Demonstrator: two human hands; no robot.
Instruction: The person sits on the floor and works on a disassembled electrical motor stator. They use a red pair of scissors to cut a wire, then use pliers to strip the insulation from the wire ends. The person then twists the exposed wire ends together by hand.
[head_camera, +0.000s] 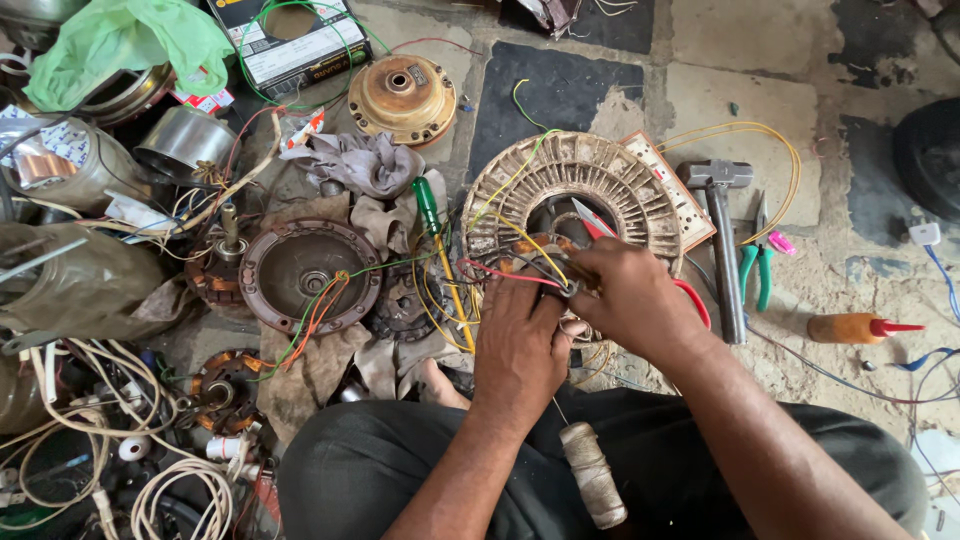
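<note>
Copper-wound and dusty, the ceiling-fan stator (570, 195) lies flat on the floor right in front of your knees, and both your hands meet over its near edge. Your left hand (520, 345) is curled, its fingertips pinching the bundle of lead wires (520, 268) — red, yellow and green — where they leave the winding. Your right hand (625, 295) is closed around the red-handled cutters (600, 225), whose tip points up over the stator's hollow centre. Keep the leads pinched close to the tool so only the strand you mean to work sits at the blades, and hold the rest clear of the winding.

A spool of twine (592, 472) rests on your lap. Just left of the stator lies a green-handled screwdriver (440, 255), then a round motor end cover (308, 272) on greasy rags (365, 165). To the right — a hammer (722, 240), green-handled pliers (758, 262) and an orange squeeze bottle (855, 327).

You are seated on a patchy, stained concrete floor (740, 90), crowded on the left with coiled cable, metal housings and a green plastic bag (130, 45).
</note>
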